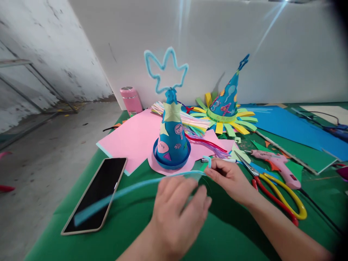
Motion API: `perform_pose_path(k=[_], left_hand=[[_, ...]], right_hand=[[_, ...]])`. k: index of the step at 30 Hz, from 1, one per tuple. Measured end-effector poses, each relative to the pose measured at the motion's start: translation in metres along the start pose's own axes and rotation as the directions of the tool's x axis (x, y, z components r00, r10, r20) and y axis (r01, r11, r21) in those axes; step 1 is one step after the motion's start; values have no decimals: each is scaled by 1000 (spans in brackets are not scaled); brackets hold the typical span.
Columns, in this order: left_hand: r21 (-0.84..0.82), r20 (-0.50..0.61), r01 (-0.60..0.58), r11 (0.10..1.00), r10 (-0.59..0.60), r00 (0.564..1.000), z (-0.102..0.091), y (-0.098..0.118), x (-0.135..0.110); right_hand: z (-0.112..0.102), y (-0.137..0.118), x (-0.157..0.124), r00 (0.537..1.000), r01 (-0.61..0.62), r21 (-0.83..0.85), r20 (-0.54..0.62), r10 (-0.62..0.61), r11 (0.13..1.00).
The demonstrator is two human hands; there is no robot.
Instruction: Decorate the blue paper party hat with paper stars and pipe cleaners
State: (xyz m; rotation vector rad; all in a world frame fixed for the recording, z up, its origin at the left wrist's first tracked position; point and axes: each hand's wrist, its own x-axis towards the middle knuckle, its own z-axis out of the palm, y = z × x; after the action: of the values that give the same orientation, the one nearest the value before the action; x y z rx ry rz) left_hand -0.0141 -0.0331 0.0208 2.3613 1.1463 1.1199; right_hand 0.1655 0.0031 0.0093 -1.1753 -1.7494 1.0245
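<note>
My right hand [231,179] pinches a light-blue pipe cleaner [133,185] near one end, where a short bent tip sticks up past the fingers. The long end stretches left above the phone [96,195]. My left hand [176,214] is beside its middle, fingers bent and smeared by motion; whether they grip the pipe cleaner I cannot make out. Just beyond my hands stands a blue paper cone hat [174,125] with a rolled blue brim, pale star cutouts and small drawings. On its tip sits a crown-shaped outline [163,67] of bent light-blue pipe cleaner.
Scissors [272,185] with red and yellow handles and a pink glue gun [277,163] lie at right. Behind are a second cone hat [225,98], a pipe cleaner bundle [187,117], pink paper [136,134], blue board [285,125] and a pink bottle [131,100].
</note>
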Motion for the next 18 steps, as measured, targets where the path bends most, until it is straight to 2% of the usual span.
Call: perform_pose_path(k=[1, 2, 4, 5, 7, 8, 10, 12, 14, 18], left_hand=[[-63, 6, -33, 997, 33, 999, 5, 4, -3], [-116, 53, 19, 993, -13, 999, 10, 7, -6], [-256, 125, 234, 938, -208, 970, 19, 9, -8], [-338, 176, 370, 865, -328, 928, 22, 9, -7], [-494, 300, 576, 651, -494, 816, 26, 5, -5], [-553, 355, 635, 539, -537, 765, 28, 3, -3], [-625, 424, 677, 389, -559, 713, 28, -1, -2], [-659, 437, 670, 342, -551, 711, 28, -2, -2], [-681, 426, 648, 341, -535, 729, 27, -1, -4], [-707, 407, 639, 305, -563, 719, 27, 3, -7]], right_hand=[[0, 0, 0, 1000, -1, 21, -17, 1, 1000], [0, 0, 0, 1000, 3, 35, -30, -2, 999], [0, -2, -1, 999, 21, 45, -34, -20, 999], [-1, -2, -2, 999, 34, 43, -27, -33, 999], [0, -4, -3, 998, 68, 33, 5, -68, 997], [0, -5, -4, 996, 84, 26, 30, -85, 996], [2, -7, -5, 989, 113, 19, 91, -114, 993], [5, -8, -5, 982, 130, 23, 136, -132, 991], [9, -8, -5, 979, 134, 31, 152, -137, 990], [14, -7, -5, 990, 86, 86, 102, -94, 993]])
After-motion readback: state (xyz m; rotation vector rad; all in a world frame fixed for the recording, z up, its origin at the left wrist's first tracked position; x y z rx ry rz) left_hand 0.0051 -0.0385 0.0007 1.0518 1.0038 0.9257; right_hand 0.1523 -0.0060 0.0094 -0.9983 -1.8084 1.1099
